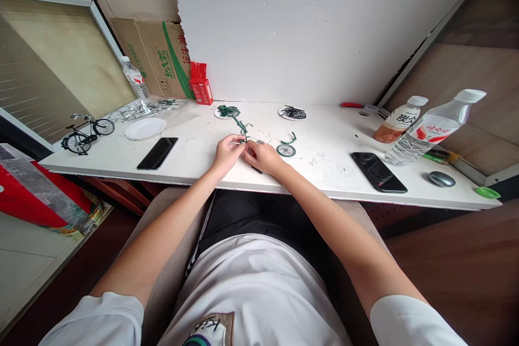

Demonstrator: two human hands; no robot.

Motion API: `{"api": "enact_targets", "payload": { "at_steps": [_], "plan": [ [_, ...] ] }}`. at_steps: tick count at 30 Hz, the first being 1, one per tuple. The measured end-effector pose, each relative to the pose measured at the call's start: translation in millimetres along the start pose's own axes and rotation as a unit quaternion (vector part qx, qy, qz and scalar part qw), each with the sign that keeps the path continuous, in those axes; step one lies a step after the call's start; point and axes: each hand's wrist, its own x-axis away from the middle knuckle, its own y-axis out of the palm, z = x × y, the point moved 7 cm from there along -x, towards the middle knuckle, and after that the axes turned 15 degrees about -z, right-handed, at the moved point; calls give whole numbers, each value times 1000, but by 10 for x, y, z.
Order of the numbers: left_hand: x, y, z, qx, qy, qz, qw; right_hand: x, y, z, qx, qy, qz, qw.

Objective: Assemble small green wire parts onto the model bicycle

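My left hand (229, 152) and my right hand (263, 157) meet at the table's front, fingers pinched together around the near end of a green model bicycle frame (240, 123). The frame points away from me, and its gripped end is partly hidden by the fingers. Just right of my right hand lies a small green spoked wheel (286, 150), with a curved green piece (292, 138) beyond it. Part of a thin dark stick (257, 169) shows beneath my right hand. Tiny dark bits are scattered on the table past my hands.
Behind stand a plate of green parts (221, 115) and a plate of black parts (286, 115). Left are a black model bicycle (87, 134), a white plate (145, 129) and a phone (158, 153). Another phone (378, 172), bottles (440, 127) and a mouse (441, 179) lie right.
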Motion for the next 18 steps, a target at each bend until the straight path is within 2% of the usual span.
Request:
{"api": "enact_targets", "payload": {
  "at_steps": [18],
  "plan": [
    [-19, 9, -27, -4, 4, -4, 1000, -1, -6, -15, -5, -12, 3, 1000]
  ]
}}
